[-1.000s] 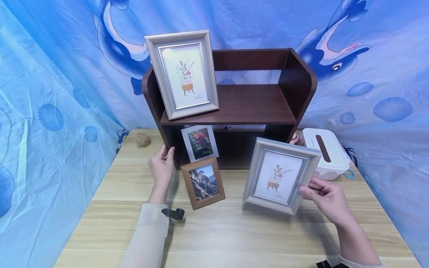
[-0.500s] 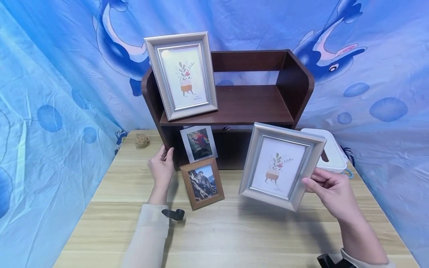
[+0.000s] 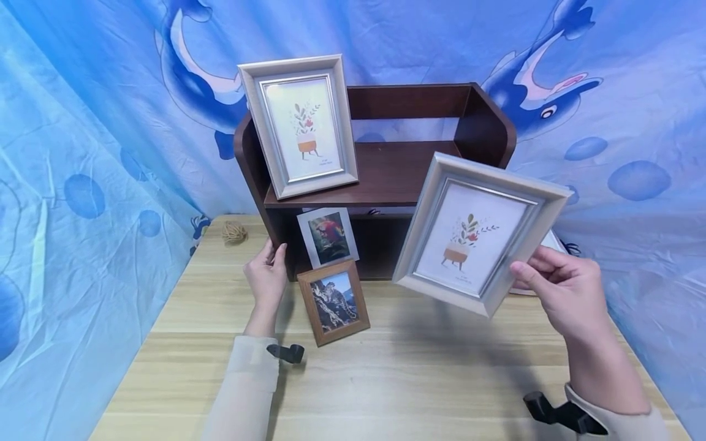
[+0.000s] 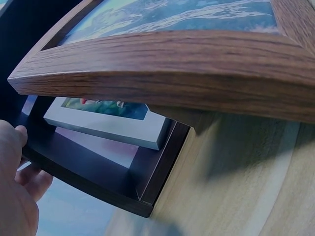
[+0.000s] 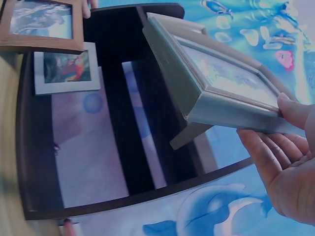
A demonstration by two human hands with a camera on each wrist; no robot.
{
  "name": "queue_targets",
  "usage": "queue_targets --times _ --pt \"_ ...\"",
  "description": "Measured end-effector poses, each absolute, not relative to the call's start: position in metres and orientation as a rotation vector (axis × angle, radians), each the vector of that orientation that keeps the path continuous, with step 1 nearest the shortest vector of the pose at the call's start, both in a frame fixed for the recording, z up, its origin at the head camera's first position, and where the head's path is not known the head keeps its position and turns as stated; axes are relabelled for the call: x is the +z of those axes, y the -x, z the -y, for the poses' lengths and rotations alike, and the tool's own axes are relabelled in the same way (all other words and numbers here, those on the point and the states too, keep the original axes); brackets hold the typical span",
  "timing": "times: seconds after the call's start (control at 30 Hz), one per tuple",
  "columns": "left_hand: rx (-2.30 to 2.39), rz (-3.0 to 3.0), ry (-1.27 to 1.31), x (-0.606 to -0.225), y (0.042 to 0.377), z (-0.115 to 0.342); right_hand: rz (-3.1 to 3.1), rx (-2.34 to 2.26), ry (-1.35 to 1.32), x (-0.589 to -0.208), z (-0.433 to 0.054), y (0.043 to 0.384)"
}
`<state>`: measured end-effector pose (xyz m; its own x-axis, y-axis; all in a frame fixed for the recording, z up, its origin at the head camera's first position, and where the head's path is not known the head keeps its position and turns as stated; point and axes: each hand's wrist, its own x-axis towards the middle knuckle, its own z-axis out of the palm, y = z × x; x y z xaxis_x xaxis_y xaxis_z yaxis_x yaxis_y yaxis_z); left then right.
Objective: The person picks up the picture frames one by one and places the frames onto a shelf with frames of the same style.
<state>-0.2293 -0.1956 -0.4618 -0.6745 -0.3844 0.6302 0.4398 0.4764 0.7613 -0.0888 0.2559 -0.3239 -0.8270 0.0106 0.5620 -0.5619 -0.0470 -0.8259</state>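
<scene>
My right hand (image 3: pixel 573 294) pinches the right edge of a silver-beige picture frame (image 3: pixel 477 239) with a potted-plant print, thumb in front. It hangs tilted in the air before the right half of a dark brown two-tier shelf (image 3: pixel 394 165). In the right wrist view, a support leg (image 5: pixel 189 136) juts from the frame's back. My left hand (image 3: pixel 266 275) grips the front edge of the shelf's left side panel. A matching picture frame (image 3: pixel 300 128) stands on the upper tier's left. Below are a white parrot picture frame (image 3: pixel 330 237) and, in front, a brown wooden picture frame (image 3: pixel 334 303).
A ball of twine (image 3: pixel 234 233) lies on the wooden table (image 3: pixel 182 343), left of the shelf. The white box (image 3: pixel 553 243) at the right is mostly hidden behind the held frame. A blue dolphin-print curtain (image 3: pixel 640 245) hangs behind and beside the table.
My right hand has raised the silver-beige picture frame and brought it slightly right, so it now covers part of the shelf's upper tier and most of the white box. The left hand stays put.
</scene>
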Motion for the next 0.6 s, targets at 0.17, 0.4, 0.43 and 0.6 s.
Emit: queue_targets --times 0.17,0.4,0.43,0.6 --pt "-1.285 1.917 0.039 -0.463 0.229 0.196 1.783 1.933 -0.584 -0.308 -0.251 0.096" --pt "-1.241 1.928 0.038 -0.463 0.229 0.196 1.69 1.958 -0.625 -0.287 -0.244 0.103" --pt "-1.234 1.926 0.037 -0.463 0.229 0.196 1.703 1.939 -0.616 -0.284 -0.244 0.103" --pt "-1.226 1.922 0.036 -0.463 0.228 0.196 1.708 1.899 -0.627 -0.265 -0.24 0.108"
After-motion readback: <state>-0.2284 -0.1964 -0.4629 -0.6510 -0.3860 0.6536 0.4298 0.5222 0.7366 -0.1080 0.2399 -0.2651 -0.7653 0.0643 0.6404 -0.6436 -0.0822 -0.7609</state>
